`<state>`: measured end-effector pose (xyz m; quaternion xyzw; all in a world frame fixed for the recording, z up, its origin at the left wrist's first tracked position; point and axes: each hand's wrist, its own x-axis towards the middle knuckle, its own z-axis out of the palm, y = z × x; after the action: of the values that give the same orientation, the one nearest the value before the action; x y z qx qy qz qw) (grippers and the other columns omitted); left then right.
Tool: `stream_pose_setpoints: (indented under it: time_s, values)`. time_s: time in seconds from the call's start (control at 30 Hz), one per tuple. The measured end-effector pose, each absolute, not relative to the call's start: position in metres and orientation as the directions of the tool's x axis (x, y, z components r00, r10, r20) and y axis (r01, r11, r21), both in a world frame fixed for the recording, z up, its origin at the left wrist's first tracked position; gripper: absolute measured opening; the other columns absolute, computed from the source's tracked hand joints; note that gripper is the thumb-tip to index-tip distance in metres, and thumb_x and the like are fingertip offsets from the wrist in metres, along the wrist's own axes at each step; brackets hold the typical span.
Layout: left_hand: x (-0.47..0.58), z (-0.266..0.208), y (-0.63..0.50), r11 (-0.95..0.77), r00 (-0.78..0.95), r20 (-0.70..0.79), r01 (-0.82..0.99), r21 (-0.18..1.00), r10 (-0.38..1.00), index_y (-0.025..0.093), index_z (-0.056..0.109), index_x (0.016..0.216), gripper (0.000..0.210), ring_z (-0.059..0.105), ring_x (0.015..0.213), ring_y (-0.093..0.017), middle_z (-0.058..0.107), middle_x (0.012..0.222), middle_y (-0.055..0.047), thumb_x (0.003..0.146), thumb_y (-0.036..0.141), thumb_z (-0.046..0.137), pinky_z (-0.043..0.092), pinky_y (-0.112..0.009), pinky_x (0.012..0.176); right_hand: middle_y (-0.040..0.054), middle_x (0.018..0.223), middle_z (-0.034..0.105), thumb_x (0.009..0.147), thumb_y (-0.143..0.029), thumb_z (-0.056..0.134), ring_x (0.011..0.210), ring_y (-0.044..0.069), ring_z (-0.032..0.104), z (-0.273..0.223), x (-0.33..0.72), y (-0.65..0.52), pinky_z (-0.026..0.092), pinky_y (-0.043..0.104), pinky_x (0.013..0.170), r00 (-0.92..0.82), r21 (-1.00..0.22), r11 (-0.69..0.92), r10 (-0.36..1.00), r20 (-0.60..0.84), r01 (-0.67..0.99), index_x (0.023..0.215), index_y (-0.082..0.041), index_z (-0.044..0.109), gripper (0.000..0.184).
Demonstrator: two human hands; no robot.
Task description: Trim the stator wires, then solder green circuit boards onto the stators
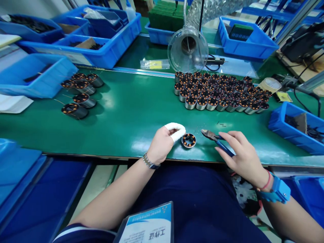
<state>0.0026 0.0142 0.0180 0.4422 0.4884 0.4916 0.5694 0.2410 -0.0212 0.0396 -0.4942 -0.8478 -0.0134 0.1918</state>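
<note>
My left hand (163, 143), with white finger cots on two fingers, pinches a small round stator with copper windings (189, 140) that stands on the green mat (131, 114) near the front edge. My right hand (243, 155) holds blue-handled cutting pliers (215, 138), whose jaws point left, a short way from the stator. A block of many similar stators (220, 91) stands upright further back on the right. A smaller group of stators (81, 91) lies on its side at the left.
Blue bins (83, 37) line the back and left, and another blue bin (295, 126) sits at the right. A clear fume-extractor funnel (188, 50) hangs over the back of the mat. A tape roll (270, 84) lies at the right.
</note>
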Motion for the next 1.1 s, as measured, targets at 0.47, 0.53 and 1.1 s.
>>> stream_pose_setpoints:
  time_s: [0.47,0.53,1.1]
  values:
    - [0.006,0.017,0.013,0.065,0.015,-0.063,-0.113,0.991,0.998,0.018,0.062,0.073,0.008,0.056,0.074,-0.013,0.062,0.076,0.000,0.068,0.024,0.065,0.043,-0.026,0.076,0.0115,0.100,0.052,0.082,-0.033,0.052,0.088,0.023,0.055,0.036,0.239,-0.026,0.050,0.037,0.073,-0.438,-0.195,0.511,0.839,0.322,0.837,0.120,-0.019,0.047,0.041]
    - [0.005,0.015,0.012,0.097,0.037,-0.093,-0.128,0.987,0.995,0.018,0.063,0.078,0.014,0.057,0.074,-0.013,0.063,0.077,-0.001,0.066,0.023,0.068,0.043,-0.026,0.075,0.0115,0.100,0.052,0.082,-0.032,0.052,0.088,0.023,0.054,0.037,0.238,-0.025,0.050,0.036,0.073,-0.448,-0.185,0.525,0.828,0.336,0.831,0.120,-0.018,0.048,0.040]
    - [0.008,0.014,0.015,0.113,0.040,-0.108,-0.164,0.980,0.993,0.017,0.065,0.071,0.008,0.057,0.072,-0.012,0.065,0.074,0.000,0.067,0.024,0.068,0.044,-0.026,0.075,0.0119,0.099,0.053,0.085,-0.039,0.045,0.087,0.024,0.050,0.044,0.207,-0.007,0.042,0.034,0.068,-0.502,0.029,0.519,0.810,0.302,0.854,0.117,-0.017,0.051,0.039]
